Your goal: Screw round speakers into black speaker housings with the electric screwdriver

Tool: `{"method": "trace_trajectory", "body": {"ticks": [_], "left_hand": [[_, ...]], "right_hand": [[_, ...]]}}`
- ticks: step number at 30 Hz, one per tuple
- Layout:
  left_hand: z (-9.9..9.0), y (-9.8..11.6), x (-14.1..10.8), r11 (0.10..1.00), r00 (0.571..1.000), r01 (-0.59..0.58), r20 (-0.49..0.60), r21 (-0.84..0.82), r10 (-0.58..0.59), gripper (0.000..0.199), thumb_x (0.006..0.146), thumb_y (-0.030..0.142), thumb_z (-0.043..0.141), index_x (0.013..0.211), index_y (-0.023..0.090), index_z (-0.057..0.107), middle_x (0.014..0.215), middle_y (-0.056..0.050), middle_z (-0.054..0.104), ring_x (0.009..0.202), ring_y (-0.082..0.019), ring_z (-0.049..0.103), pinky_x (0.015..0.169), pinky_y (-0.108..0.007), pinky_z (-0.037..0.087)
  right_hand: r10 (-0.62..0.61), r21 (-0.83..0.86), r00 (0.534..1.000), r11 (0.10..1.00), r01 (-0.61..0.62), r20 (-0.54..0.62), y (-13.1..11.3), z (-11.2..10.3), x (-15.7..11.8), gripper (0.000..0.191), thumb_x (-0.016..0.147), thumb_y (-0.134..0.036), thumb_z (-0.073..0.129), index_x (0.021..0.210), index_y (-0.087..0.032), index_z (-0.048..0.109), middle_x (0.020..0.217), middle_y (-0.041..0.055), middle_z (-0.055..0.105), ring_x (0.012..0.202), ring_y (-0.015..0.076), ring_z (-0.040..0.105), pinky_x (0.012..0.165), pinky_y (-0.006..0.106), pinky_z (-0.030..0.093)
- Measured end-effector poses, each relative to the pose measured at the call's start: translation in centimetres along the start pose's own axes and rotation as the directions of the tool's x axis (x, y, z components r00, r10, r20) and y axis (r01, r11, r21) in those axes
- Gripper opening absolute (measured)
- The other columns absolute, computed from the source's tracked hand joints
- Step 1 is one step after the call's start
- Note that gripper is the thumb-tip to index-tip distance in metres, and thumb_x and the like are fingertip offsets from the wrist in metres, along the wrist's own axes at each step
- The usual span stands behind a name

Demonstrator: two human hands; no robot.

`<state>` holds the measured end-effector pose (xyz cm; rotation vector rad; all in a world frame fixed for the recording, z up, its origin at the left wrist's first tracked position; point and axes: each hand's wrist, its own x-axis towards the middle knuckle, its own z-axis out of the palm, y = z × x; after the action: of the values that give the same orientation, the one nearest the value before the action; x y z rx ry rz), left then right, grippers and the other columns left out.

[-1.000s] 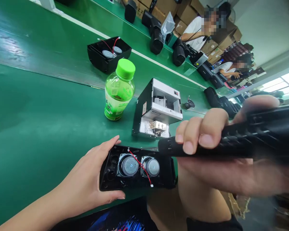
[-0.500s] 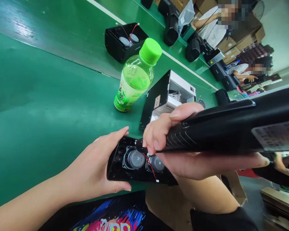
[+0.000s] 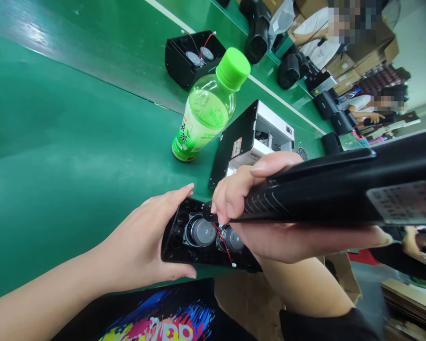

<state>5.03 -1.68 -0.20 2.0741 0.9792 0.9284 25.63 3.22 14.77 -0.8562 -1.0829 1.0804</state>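
My left hand grips the left end of a black speaker housing, fingers on the far edge and thumb on the near one. Inside it sit two round grey speaker drivers, with a red wire ending in a white plug. My right hand is wrapped round a black electric screwdriver lying almost level across the view. Its nose end points down at the far edge of the housing, by the left driver; the bit's tip is hidden. The housing's right part is covered by my right hand.
A green-capped drink bottle stands behind the housing. Beside it is a black and silver machine. Another open speaker housing with wires lies farther back. Black speakers line the far bench, where two people sit. Cardboard lies below the table edge.
The view has shifted slightly, so the bottle, machine and far housing appear a little to the right and higher. Both hands keep their holds, and the screwdriver's nose stays at the housing's far edge.
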Motion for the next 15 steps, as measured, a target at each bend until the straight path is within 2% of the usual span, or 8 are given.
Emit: {"method": "trace_trajectory", "body": {"ticks": [3,8,11,15], "left_hand": [[0.0,0.0,-0.1,1.000,1.000,0.006,-0.007,-0.009,-0.006,0.147,0.096,0.103,0.093,0.210,0.048,0.017,0.198,-0.013,0.067,0.169,-0.050,0.078,0.138,-0.067,0.070],[-0.1,0.0,-0.2,0.998,0.999,0.044,0.008,-0.049,-0.044,0.143,0.095,0.097,0.099,0.207,0.046,0.027,0.199,-0.013,0.066,0.174,-0.048,0.074,0.145,-0.067,0.065],[0.0,-0.2,-0.3,0.994,0.996,0.082,0.022,-0.075,-0.081,0.140,0.092,0.092,0.104,0.204,0.044,0.035,0.200,-0.015,0.064,0.176,-0.050,0.072,0.146,-0.070,0.064],[0.1,-0.5,-0.4,0.992,0.995,0.098,0.028,-0.077,-0.096,0.145,0.088,0.090,0.108,0.205,0.047,0.034,0.200,-0.014,0.064,0.176,-0.053,0.072,0.144,-0.075,0.065]], "right_hand": [[-0.004,-0.005,1.000,1.000,0.004,0.030,0.5,-0.5,0.0,0.064,0.096,-0.103,0.090,0.101,-0.040,0.093,0.063,-0.0068,0.073,0.040,0.0220,0.062,0.041,0.039,0.049],[-0.112,0.068,0.968,0.993,0.099,0.227,1.7,-1.1,-0.1,0.065,0.108,-0.097,0.085,0.112,-0.033,0.094,0.069,-0.0058,0.078,0.046,0.0183,0.067,0.047,0.034,0.057],[-0.158,0.073,0.967,0.987,0.146,0.202,2.3,-0.9,-0.1,0.069,0.109,-0.100,0.079,0.109,-0.033,0.091,0.064,-0.0074,0.073,0.042,0.0162,0.061,0.042,0.031,0.052],[-0.108,0.015,0.980,0.994,0.107,0.165,3.3,-1.3,-0.2,0.078,0.098,-0.112,0.079,0.108,-0.035,0.090,0.063,-0.0069,0.068,0.041,0.0192,0.060,0.041,0.035,0.052]]}}
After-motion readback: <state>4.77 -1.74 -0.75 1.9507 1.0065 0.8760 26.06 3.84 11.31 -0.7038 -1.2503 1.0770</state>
